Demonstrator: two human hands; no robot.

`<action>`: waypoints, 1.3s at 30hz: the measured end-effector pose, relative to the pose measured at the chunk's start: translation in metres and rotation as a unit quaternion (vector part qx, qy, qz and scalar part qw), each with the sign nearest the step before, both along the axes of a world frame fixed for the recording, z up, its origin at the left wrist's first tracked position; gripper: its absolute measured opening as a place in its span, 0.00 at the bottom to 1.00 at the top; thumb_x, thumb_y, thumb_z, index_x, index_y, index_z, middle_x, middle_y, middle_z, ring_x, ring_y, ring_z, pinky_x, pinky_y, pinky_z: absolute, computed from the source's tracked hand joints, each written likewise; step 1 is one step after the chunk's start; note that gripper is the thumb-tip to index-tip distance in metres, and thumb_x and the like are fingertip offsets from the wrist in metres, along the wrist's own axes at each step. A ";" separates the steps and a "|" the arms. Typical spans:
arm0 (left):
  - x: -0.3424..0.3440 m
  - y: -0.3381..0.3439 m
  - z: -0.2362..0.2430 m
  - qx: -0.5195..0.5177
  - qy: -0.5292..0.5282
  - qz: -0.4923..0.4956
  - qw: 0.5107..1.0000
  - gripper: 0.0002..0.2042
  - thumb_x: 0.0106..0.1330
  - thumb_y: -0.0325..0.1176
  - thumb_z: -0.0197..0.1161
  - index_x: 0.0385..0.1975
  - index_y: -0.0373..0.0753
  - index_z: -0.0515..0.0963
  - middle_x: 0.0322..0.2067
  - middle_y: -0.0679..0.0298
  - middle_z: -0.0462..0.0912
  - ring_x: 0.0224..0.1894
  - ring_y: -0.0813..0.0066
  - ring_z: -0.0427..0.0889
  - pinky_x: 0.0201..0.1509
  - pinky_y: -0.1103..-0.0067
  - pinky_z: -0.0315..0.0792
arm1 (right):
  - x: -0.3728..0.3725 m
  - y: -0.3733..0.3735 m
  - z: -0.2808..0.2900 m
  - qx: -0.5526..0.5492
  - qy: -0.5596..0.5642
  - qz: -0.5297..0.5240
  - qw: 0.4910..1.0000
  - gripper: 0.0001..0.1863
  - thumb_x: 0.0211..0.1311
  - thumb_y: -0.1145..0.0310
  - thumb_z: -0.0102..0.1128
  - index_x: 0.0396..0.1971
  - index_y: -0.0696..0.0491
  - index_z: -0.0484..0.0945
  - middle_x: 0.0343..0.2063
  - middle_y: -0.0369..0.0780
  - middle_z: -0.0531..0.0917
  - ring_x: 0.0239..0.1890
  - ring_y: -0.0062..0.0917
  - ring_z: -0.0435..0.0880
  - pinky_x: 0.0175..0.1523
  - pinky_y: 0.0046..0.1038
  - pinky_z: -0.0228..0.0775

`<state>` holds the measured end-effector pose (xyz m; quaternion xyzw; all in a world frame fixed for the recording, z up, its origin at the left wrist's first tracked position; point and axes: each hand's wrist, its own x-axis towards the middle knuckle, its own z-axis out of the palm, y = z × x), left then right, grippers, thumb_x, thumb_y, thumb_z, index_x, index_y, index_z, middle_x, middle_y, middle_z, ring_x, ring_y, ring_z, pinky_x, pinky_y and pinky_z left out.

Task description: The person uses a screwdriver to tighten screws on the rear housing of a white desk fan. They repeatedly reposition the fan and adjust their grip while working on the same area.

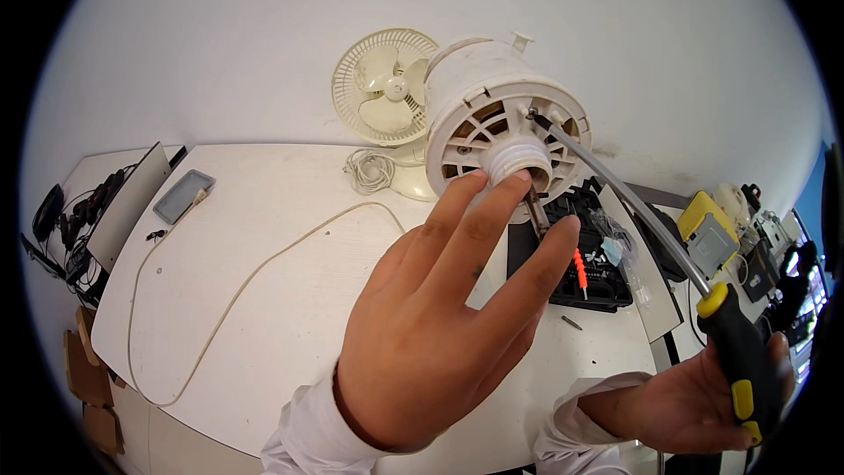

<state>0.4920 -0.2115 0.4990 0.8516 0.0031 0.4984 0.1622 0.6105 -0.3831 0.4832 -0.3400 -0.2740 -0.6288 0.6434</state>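
In front of me is a fan's white motor housing (488, 66), with slots in its face, a threaded collar and a metal shaft (535, 211). My left hand (431, 308) has its index and middle fingertips on the collar; the thumb is beside the shaft. Its grip is loose, fingers apart. Whatever supports the housing is hidden behind this hand. My right hand (677, 400) is wrapped around the black and yellow handle of a long screwdriver (649, 211). The screwdriver's tip meets the housing face at an opening on its upper right.
Behind stands a cream desk fan (382, 92) beside a coiled cord (369, 171). A cable (237, 299) loops across the white table (264, 202) near a grey tray (180, 198). An open black tool case (607, 290) holds an orange-handled tool (580, 273); a small metal bit (571, 323) lies before it.
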 end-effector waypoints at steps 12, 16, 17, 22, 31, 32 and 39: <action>0.002 -0.001 -0.001 0.008 -0.003 0.015 1.000 0.27 0.45 0.22 0.66 0.51 0.42 0.77 0.55 0.53 0.71 0.54 0.50 0.74 0.54 0.64 0.72 | -0.011 -0.014 0.010 -0.309 -0.215 0.080 0.923 0.22 0.71 0.48 0.39 0.58 0.42 0.59 0.57 0.40 0.61 0.51 0.40 0.72 0.47 0.37 0.75; 0.001 -0.003 -0.001 0.006 0.004 0.028 1.000 0.27 0.46 0.22 0.65 0.51 0.43 0.77 0.56 0.55 0.72 0.55 0.51 0.73 0.54 0.65 0.72 | -0.013 -0.031 0.011 -0.418 -0.199 0.152 0.873 0.25 0.67 0.49 0.49 0.60 0.38 0.59 0.56 0.41 0.61 0.55 0.42 0.68 0.54 0.42 0.70; 0.001 -0.003 -0.001 0.014 0.002 0.028 1.000 0.27 0.46 0.22 0.65 0.52 0.42 0.76 0.56 0.56 0.72 0.55 0.52 0.72 0.54 0.65 0.72 | -0.012 -0.035 0.012 -0.413 -0.225 0.159 0.868 0.25 0.66 0.51 0.52 0.60 0.37 0.60 0.55 0.42 0.61 0.56 0.42 0.66 0.55 0.43 0.69; 0.003 -0.002 -0.002 0.056 -0.005 0.040 0.998 0.28 0.46 0.22 0.64 0.53 0.39 0.74 0.56 0.60 0.74 0.56 0.53 0.71 0.53 0.66 0.72 | -0.009 -0.048 0.007 -0.465 -0.244 0.244 0.815 0.29 0.62 0.68 0.58 0.61 0.31 0.61 0.55 0.39 0.63 0.59 0.41 0.63 0.59 0.42 0.67; 0.002 -0.001 -0.004 0.072 -0.007 0.043 0.996 0.27 0.47 0.23 0.64 0.53 0.36 0.73 0.55 0.58 0.74 0.54 0.52 0.73 0.52 0.68 0.71 | -0.006 -0.035 0.004 -0.390 -0.288 0.121 0.866 0.30 0.67 0.65 0.50 0.63 0.19 0.53 0.59 0.38 0.62 0.58 0.39 0.64 0.59 0.39 0.69; 0.002 -0.001 -0.004 0.070 -0.013 0.037 0.997 0.28 0.47 0.23 0.64 0.53 0.36 0.73 0.55 0.58 0.74 0.54 0.52 0.73 0.52 0.68 0.71 | -0.005 -0.035 0.007 -0.395 -0.302 0.106 0.861 0.30 0.68 0.65 0.49 0.63 0.19 0.52 0.59 0.38 0.62 0.58 0.39 0.64 0.58 0.39 0.69; 0.001 0.000 -0.003 0.064 -0.011 0.024 0.998 0.28 0.46 0.24 0.65 0.54 0.36 0.73 0.56 0.58 0.74 0.54 0.52 0.72 0.52 0.68 0.71 | -0.009 -0.026 0.000 -0.354 -0.296 0.081 0.884 0.33 0.67 0.67 0.46 0.65 0.20 0.49 0.58 0.39 0.62 0.58 0.37 0.65 0.61 0.36 0.69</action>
